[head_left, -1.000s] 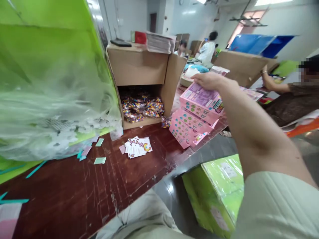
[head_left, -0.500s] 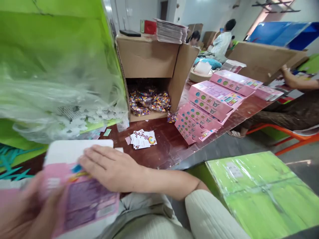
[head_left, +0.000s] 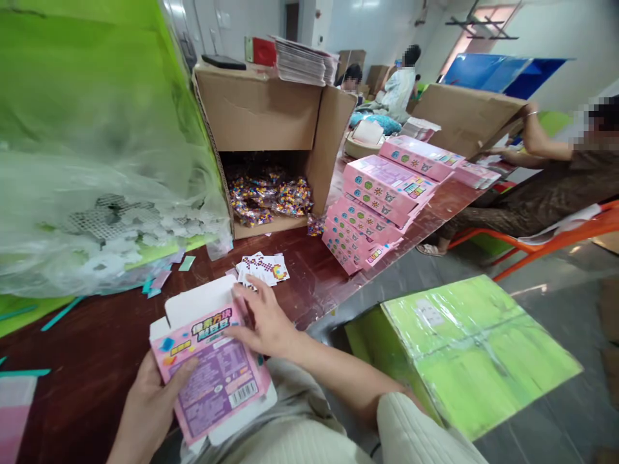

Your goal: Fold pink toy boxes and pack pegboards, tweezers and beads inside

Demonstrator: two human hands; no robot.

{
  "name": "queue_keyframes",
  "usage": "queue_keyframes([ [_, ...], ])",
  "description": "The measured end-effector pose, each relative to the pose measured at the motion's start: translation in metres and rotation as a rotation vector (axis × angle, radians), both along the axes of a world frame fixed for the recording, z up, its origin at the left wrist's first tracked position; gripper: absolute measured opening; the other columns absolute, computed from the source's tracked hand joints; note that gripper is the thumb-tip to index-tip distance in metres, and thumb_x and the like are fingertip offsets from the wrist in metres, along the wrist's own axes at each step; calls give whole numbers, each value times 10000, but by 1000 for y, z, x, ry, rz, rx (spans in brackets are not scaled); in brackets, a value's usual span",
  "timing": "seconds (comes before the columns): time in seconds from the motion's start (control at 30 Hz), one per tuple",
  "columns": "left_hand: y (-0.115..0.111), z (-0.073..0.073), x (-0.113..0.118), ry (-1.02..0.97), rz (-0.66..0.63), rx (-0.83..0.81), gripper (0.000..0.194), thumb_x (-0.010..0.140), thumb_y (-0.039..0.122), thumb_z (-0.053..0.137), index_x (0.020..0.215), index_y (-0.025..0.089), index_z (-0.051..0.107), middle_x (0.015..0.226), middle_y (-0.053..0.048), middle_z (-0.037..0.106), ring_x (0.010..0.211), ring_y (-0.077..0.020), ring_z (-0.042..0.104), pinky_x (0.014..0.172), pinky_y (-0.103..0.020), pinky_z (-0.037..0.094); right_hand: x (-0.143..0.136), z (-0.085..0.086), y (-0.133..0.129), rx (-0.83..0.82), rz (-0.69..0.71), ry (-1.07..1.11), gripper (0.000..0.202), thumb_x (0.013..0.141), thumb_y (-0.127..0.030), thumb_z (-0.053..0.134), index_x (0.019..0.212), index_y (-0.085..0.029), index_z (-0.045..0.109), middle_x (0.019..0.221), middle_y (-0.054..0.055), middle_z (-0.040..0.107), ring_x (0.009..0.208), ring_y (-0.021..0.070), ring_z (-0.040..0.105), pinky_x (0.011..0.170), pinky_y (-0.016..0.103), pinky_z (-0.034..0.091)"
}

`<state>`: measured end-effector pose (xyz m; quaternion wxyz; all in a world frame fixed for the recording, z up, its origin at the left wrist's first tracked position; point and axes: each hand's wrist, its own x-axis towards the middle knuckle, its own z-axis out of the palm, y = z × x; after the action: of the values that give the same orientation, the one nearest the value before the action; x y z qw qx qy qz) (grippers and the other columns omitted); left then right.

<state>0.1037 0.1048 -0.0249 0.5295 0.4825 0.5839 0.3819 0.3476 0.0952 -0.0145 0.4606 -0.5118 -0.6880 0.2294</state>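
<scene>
A pink and purple printed carton [head_left: 213, 367] is held up between both hands over my lap, its white end flaps sticking out at the top and bottom. My left hand [head_left: 155, 393] grips its left side, thumb across the printed face. My right hand [head_left: 265, 319] pinches the upper right edge, fingers at the far side and thumb on the front. The carton is opened out into a box shape, with a side panel showing at right. Just beyond it lie several printed cards [head_left: 271, 267] on the dark red table [head_left: 97, 348].
A cardboard box [head_left: 261, 109] on the table holds bags of colourful beads [head_left: 293, 196]. Pink cartons [head_left: 372, 206] are stacked to its right. A green wrapped box [head_left: 483, 354] stands at my right. Green sheeting and clear plastic [head_left: 145, 193] rise at left. Another person [head_left: 556, 174] sits at right.
The carton has gone from flat to opened out. My right hand has moved from lying flat on its face to gripping its right edge. The view has shifted to the right.
</scene>
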Motion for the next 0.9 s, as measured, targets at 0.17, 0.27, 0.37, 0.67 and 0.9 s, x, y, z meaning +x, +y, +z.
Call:
queue_keyframes([
  [0.17, -7, -10, 4, -36, -89, -25, 979, 594, 595, 956, 1436, 321, 539, 1266, -47, 737, 1064, -293, 728, 802, -354, 670, 27, -34, -12, -342, 217, 341, 636, 858, -501, 843, 1410, -251, 649, 1321, 73, 677, 1024, 172, 689, 880, 292, 573],
  [0.27, -4, -23, 0, 1, -157, -40, 699, 707, 725, 832, 1191, 253, 654, 1134, -58, 759, 1003, -291, 731, 779, -344, 650, 34, -35, -17, -343, 276, 354, 365, 931, -520, 767, 1134, -217, 766, 1056, 32, 714, 917, 146, 673, 843, 276, 560],
  [0.37, 6, -31, -6, 87, -139, 14, 638, 779, 794, 724, 1042, 213, 707, 1200, -99, 748, 1115, -316, 717, 865, -356, 635, 33, -36, -19, -310, 258, 370, 297, 968, -493, 734, 1046, -212, 790, 1128, 65, 705, 1121, 186, 658, 1014, 336, 531],
  [0.67, 12, -13, -12, 195, -300, 29, 586, 829, 757, 703, 1041, 217, 785, 1359, -122, 741, 1290, -339, 680, 1132, -455, 549, 29, -36, -12, -329, 300, 387, 326, 928, -510, 781, 1053, -212, 813, 1121, 68, 754, 1087, 187, 696, 1018, 344, 533],
  [0.9, 21, -1, -1, 122, -197, -30, 596, 708, 720, 844, 964, 190, 750, 1084, -119, 800, 989, -292, 754, 803, -318, 643, 20, -33, 0, -564, 182, 520, 444, 857, -584, 811, 1024, -175, 766, 874, 14, 741, 735, 127, 649, 669, 245, 518],
])
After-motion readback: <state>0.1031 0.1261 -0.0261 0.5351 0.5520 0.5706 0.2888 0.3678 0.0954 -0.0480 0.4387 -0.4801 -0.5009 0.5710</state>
